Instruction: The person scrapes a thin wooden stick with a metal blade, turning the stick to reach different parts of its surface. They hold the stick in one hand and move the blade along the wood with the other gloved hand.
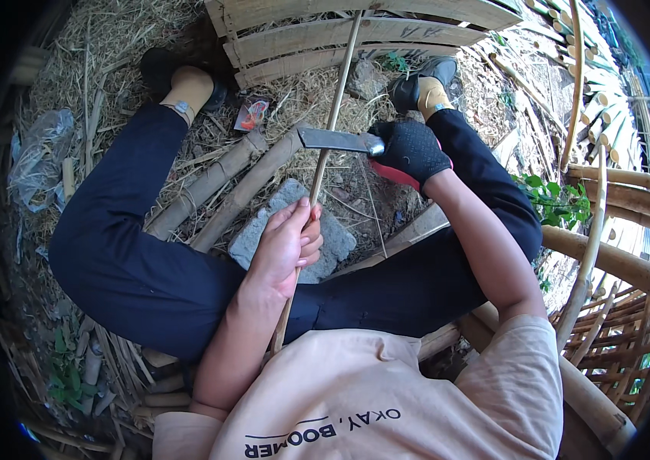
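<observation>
My bare left hand (288, 244) is wrapped around a long, thin bamboo strip (335, 103). The strip runs from my waist up past a slatted wooden crate. In a black and red glove, my right hand (411, 153) grips a short, broad-bladed knife (337, 140). Its flat metal blade lies across the strip, some way above my left hand; whether the edge bites into the strip I cannot tell. The knife's handle is mostly hidden in the glove. Below the strip, between my legs, lies a grey stone block (263, 222), partly covered by my left hand.
A slatted wooden crate (286, 50) stands beyond my feet. Bamboo poles (244, 195) lie between my legs, on straw-strewn ground. Cut bamboo (608, 115) is stacked at the far right, above a woven bamboo basket (624, 345). Clear plastic (42, 157) lies at the left, a red packet (252, 113) ahead.
</observation>
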Action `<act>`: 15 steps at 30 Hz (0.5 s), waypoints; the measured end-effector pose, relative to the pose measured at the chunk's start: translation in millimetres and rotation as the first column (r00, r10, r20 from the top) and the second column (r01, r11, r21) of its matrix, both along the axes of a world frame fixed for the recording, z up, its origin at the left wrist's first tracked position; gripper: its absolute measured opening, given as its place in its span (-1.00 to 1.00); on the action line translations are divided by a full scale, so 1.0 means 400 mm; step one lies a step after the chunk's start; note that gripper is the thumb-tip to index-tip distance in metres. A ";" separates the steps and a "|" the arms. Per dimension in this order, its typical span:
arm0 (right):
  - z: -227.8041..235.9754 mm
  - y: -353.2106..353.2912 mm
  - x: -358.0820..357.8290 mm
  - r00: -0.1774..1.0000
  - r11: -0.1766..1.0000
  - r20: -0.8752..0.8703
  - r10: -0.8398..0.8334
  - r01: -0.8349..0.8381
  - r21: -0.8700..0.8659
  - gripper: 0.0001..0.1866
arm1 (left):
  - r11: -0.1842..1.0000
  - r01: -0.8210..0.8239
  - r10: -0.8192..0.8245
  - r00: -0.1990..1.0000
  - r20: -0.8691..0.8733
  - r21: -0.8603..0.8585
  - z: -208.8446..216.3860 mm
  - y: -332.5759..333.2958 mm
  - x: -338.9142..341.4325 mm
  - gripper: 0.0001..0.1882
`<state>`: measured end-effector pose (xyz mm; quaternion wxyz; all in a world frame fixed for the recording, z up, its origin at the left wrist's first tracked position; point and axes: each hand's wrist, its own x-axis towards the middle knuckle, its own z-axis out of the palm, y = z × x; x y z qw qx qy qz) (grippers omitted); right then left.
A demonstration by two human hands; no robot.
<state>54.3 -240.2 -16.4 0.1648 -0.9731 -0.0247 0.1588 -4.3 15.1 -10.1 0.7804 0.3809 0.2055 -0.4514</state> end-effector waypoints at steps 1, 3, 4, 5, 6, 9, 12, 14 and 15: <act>-0.006 -0.008 0.006 0.999 0.999 0.037 0.025 -0.024 -0.031 -0.75 | 1.000 0.006 -0.006 1.000 0.007 0.005 0.000 -0.002 0.001 -0.71; -0.006 -0.007 0.006 0.996 0.997 0.069 0.049 -0.044 -0.061 -0.76 | 1.000 0.002 -0.002 1.000 0.003 -0.002 0.003 0.001 0.003 -0.71; -0.006 -0.002 0.008 0.997 0.997 0.057 0.046 -0.043 -0.060 -0.76 | 1.000 -0.001 0.001 1.000 0.001 -0.006 0.003 0.003 0.004 -0.72; -0.002 0.004 0.012 0.998 0.997 0.046 0.044 -0.041 -0.062 -0.75 | 1.000 -0.004 0.004 1.000 0.004 -0.005 0.003 0.006 0.004 -0.72; 0.002 0.008 0.014 0.998 0.997 0.035 0.042 -0.040 -0.063 -0.74 | 1.000 -0.008 0.008 1.000 0.007 -0.005 0.003 0.010 0.004 -0.72; -0.031 -0.031 0.030 0.989 0.991 0.072 -0.127 0.130 -0.036 -0.70 | 1.000 -0.008 0.008 1.000 -0.004 -0.028 0.007 0.009 0.006 -0.71; -0.016 -0.080 0.048 0.983 0.979 0.128 -0.131 0.148 -0.137 -0.64 | 0.999 -0.001 0.001 1.000 0.004 -0.039 0.003 0.010 0.006 -0.71; -0.010 -0.064 0.035 0.973 0.973 0.163 -0.164 0.186 -0.134 -0.67 | 0.999 -0.007 0.007 1.000 0.010 -0.033 0.005 0.012 0.007 -0.70; -0.007 -0.057 0.029 0.967 0.970 0.180 -0.180 0.206 -0.132 -0.68 | 0.999 -0.013 0.014 1.000 0.008 -0.029 0.009 0.011 0.008 -0.70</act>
